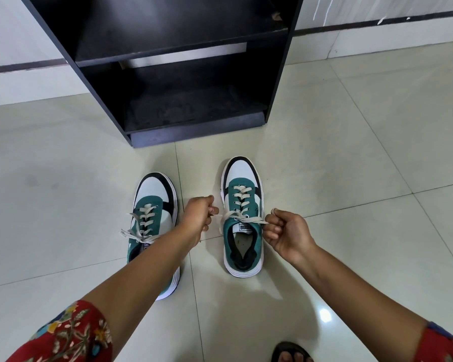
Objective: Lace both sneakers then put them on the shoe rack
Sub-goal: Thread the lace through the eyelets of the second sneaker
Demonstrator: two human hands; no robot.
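Observation:
Two green, white and black sneakers stand on the tiled floor, toes toward the rack. The right sneaker (242,218) has a cream lace (242,203) crossed up its eyelets. My left hand (198,218) pinches one lace end at the shoe's left side. My right hand (285,232) pinches the other end at its right side, and the lace is stretched across the tongue. The left sneaker (152,205) is laced, its lace ends lying loose over its left side; my left forearm hides its heel. The black shoe rack (183,74) stands just beyond the shoes.
The rack's lower shelf (194,111) and upper shelf (181,45) hold no shoes. A light wall runs behind the rack. My sandalled foot (290,354) shows at the bottom edge. Pale floor tiles spread on both sides.

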